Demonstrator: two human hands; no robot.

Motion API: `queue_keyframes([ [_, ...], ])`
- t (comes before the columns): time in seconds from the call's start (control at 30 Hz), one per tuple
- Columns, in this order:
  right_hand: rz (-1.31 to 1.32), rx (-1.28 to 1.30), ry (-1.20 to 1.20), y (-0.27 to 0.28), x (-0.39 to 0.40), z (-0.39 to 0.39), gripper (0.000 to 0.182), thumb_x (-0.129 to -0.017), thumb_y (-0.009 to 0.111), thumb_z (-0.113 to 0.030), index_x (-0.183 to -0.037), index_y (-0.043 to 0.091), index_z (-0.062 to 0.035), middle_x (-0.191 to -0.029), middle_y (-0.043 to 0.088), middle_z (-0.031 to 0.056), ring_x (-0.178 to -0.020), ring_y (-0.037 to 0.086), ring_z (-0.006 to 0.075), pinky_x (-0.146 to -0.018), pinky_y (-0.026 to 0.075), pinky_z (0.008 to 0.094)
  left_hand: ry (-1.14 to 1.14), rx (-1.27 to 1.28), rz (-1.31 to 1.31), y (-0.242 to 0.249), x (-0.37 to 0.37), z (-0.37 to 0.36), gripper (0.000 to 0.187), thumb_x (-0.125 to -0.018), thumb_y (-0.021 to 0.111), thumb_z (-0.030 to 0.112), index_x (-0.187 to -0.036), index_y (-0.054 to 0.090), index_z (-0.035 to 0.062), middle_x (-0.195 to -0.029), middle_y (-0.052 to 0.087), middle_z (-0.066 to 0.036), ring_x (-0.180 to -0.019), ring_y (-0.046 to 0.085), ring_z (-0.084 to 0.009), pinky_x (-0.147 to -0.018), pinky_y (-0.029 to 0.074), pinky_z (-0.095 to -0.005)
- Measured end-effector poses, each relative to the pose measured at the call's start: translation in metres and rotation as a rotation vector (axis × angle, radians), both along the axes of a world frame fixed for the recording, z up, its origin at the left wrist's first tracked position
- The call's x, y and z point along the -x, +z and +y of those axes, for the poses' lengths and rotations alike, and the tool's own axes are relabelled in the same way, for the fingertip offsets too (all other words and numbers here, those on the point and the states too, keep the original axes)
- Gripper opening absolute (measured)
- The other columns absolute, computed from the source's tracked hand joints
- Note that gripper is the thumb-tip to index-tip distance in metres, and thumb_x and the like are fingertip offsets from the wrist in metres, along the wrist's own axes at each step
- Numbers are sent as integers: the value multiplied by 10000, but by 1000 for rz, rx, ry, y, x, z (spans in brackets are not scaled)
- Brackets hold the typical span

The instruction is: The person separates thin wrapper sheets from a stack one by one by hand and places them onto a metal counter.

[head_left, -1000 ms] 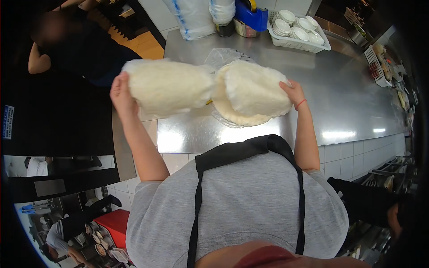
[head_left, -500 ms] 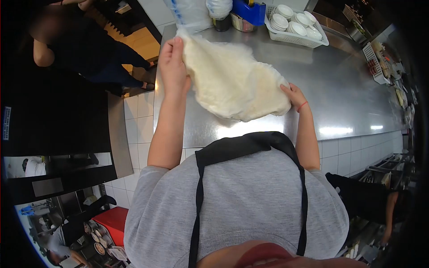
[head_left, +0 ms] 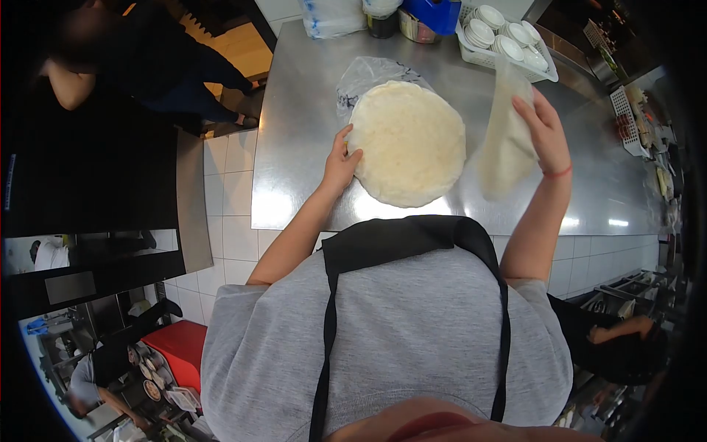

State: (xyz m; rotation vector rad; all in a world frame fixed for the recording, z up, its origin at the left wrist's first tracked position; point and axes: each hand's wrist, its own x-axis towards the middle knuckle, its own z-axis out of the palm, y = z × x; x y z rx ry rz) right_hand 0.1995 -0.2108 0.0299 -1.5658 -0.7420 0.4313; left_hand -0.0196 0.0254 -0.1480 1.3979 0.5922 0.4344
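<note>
A round, pale flatbread [head_left: 409, 144], possibly several in a stack, lies flat on the steel counter. Part of a clear plastic bag [head_left: 375, 74] with dark print shows from beneath its far side. My left hand [head_left: 341, 158] is at the left edge of the round, thumb on top and fingers along the rim, gripping it. My right hand [head_left: 546, 132] pinches another thin flatbread sheet [head_left: 507, 140], which hangs limp and slightly blurred above the counter to the right of the round.
A white plastic basket [head_left: 545, 72] of stacked small white dishes stands at the back right of the steel counter [head_left: 294, 132]. Beside it are a blue container [head_left: 434, 16], a dark jar [head_left: 381, 26] and plastic packaging [head_left: 333, 22]. A person [head_left: 177, 81] in dark clothes stands at the left.
Both hands held a spread sheet over the counter before. Now my right hand holds a sheet off to the right, and my left hand has come down to the round, which is now uncovered.
</note>
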Motion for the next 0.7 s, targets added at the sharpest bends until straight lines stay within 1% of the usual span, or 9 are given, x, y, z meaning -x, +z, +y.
queue_keyframes([
  [0.1,-474,263,8,-18,-3,44,403,-832,587,-302,-1104,547,-6,-1007,606,148,-827,584,179,-746,449,279,-79,-22,-47,-16,3,7,354,-878,496,63,-1226,429,63,-1058,559,-89,-915,536,-121,-776,443,-262],
  [0.17,-513,393,178,-15,40,76,384,-802,602,-309,-1036,564,-7,-949,592,195,-805,584,255,-742,448,315,-147,35,52,-18,5,16,312,-888,499,114,-1193,462,65,-1049,561,-75,-913,536,-116,-780,440,-258],
  [0.23,-591,356,406,-81,52,106,321,-792,600,-284,-956,570,-10,-904,589,181,-792,573,298,-735,450,334,-207,102,154,-13,10,18,281,-898,502,166,-1161,494,67,-1040,563,-62,-911,537,-111,-785,438,-255],
  [0.3,-576,380,438,-134,75,119,276,-794,591,-289,-884,575,-28,-882,558,146,-778,562,288,-734,447,336,-204,358,111,9,12,16,286,-906,495,279,-1108,520,78,-1005,565,-32,-900,545,-104,-790,441,-255],
  [0.37,-433,381,427,-159,93,118,274,-789,612,-302,-859,569,-41,-869,532,121,-768,548,258,-718,437,316,-191,325,103,5,13,14,288,-907,487,307,-1082,524,81,-992,567,-26,-900,548,-99,-781,447,-258],
  [0.4,-292,380,401,-161,100,117,276,-784,632,-316,-833,563,-54,-856,505,95,-757,534,227,-703,426,297,-190,286,95,2,12,14,295,-909,478,336,-1055,528,85,-978,568,-20,-900,552,-95,-773,453,-260],
  [0.53,-299,378,387,-158,104,109,297,-765,655,-348,-816,566,-69,-862,476,75,-715,522,187,-678,427,285,-134,211,72,2,13,9,298,-892,506,356,-973,556,73,-931,582,-12,-846,576,-110,-722,477,-271],
  [0.6,-217,409,345,-157,105,109,325,-749,672,-376,-817,573,-74,-866,479,65,-690,509,150,-654,424,266,-74,427,7,8,16,6,255,-888,527,324,-959,552,81,-937,580,-9,-841,573,-104,-727,480,-270],
  [0.7,-201,412,343,-154,107,108,330,-746,677,-385,-816,578,-78,-872,476,60,-650,497,124,-627,420,253,-68,371,16,-5,20,8,208,-885,541,286,-927,549,82,-928,586,-5,-844,575,-102,-736,483,-265],
])
